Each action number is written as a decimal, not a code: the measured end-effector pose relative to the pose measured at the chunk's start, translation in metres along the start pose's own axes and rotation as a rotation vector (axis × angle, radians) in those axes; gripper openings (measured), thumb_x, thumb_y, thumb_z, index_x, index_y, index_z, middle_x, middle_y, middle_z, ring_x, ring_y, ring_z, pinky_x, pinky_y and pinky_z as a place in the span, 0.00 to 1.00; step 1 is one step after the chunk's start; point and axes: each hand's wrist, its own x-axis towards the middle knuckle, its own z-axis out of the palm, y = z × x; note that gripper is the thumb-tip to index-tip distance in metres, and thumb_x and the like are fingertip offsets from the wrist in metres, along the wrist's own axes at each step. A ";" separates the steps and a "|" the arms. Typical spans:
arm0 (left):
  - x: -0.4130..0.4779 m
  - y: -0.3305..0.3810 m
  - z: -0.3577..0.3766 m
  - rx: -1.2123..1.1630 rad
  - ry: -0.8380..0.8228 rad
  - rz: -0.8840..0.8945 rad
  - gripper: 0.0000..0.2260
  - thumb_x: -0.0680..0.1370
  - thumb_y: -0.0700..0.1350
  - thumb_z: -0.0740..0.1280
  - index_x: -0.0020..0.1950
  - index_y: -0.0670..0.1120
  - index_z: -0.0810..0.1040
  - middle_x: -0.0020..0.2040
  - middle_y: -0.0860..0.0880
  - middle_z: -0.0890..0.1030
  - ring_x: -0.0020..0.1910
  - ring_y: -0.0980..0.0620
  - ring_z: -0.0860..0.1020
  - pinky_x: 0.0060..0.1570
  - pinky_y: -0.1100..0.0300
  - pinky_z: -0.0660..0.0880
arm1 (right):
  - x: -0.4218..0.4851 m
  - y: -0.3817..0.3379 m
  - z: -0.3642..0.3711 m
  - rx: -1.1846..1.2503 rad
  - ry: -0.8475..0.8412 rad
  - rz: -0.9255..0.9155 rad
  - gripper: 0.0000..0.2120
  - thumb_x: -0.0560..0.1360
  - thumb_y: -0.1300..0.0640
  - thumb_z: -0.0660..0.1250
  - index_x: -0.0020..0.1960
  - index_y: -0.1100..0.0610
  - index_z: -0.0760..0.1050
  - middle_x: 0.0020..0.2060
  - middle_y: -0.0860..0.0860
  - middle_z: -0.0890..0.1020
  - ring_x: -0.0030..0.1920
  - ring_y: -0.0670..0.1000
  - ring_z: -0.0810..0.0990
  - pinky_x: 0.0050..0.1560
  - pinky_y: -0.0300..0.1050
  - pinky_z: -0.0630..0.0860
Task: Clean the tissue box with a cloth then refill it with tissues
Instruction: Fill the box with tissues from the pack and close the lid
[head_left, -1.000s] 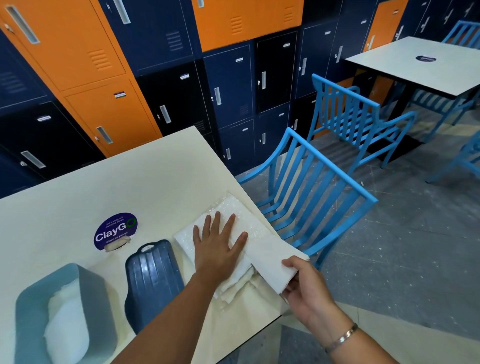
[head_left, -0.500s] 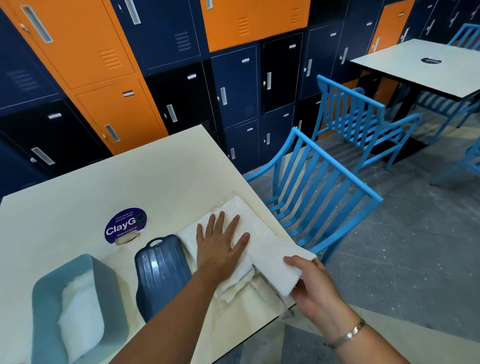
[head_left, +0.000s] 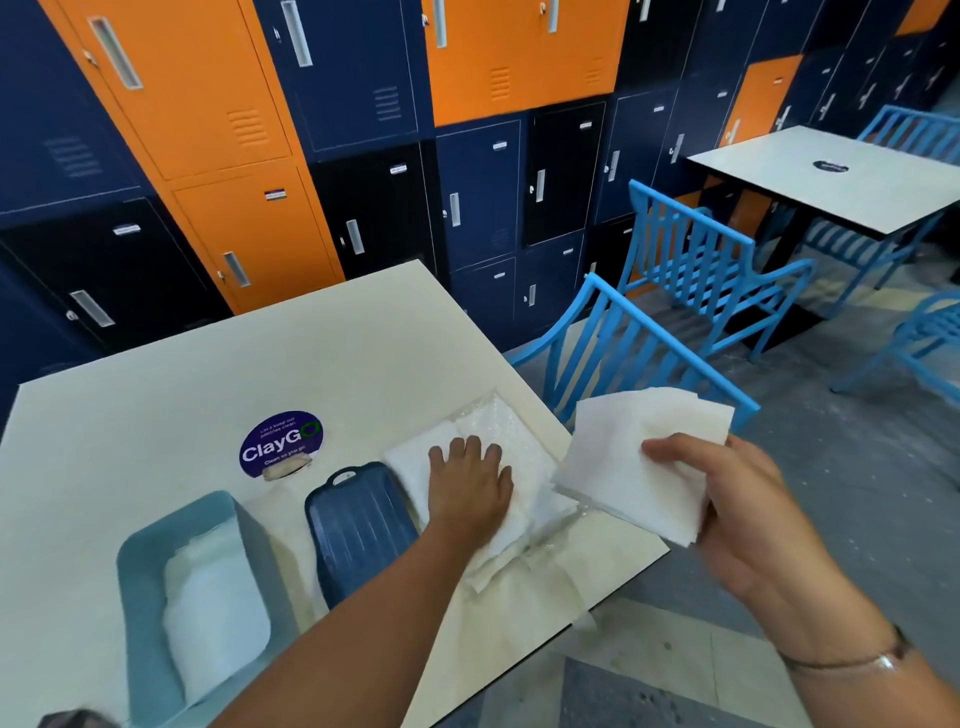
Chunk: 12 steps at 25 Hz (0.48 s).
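Observation:
A light blue tissue box (head_left: 140, 582) stands open at the table's near left, with white tissues (head_left: 213, 613) inside. Its dark blue ribbed lid (head_left: 358, 525) lies beside it on the right. My left hand (head_left: 470, 488) rests flat, fingers spread, on a white pack of tissues in clear wrapping (head_left: 498, 431) by the table's right edge. My right hand (head_left: 727, 499) holds a stack of white tissues (head_left: 623, 457) in the air, just off the table's right edge.
The cream table (head_left: 260, 374) carries a round purple ClayGo sticker (head_left: 280, 444). A blue slatted chair (head_left: 639, 358) stands close against the table's right side. Another table (head_left: 831, 182) and blue chairs are further right. Orange and navy lockers (head_left: 260, 156) line the wall behind.
My right hand has lifted the stack of tissues off the pack and up to the right, clear of the table. My left hand stays pressed on the pack.

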 end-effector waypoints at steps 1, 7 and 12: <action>0.000 0.001 -0.006 0.002 -0.043 -0.006 0.20 0.84 0.57 0.50 0.62 0.48 0.76 0.60 0.45 0.77 0.59 0.42 0.73 0.58 0.44 0.65 | -0.004 -0.001 0.008 -0.001 -0.007 0.015 0.14 0.71 0.68 0.71 0.56 0.60 0.81 0.48 0.56 0.87 0.44 0.55 0.85 0.44 0.48 0.79; -0.023 -0.024 -0.061 -0.519 -0.246 -0.155 0.18 0.84 0.53 0.55 0.46 0.43 0.78 0.47 0.45 0.77 0.46 0.47 0.74 0.48 0.51 0.71 | -0.041 0.010 0.067 0.010 -0.047 -0.021 0.08 0.73 0.67 0.71 0.49 0.57 0.81 0.41 0.52 0.87 0.43 0.55 0.85 0.42 0.49 0.80; -0.101 -0.079 -0.126 -1.781 -0.180 -0.686 0.23 0.85 0.54 0.59 0.47 0.37 0.82 0.42 0.40 0.82 0.36 0.45 0.78 0.39 0.55 0.74 | -0.070 0.042 0.123 -0.290 -0.240 -0.393 0.10 0.75 0.66 0.72 0.50 0.52 0.82 0.44 0.49 0.86 0.48 0.51 0.85 0.48 0.49 0.82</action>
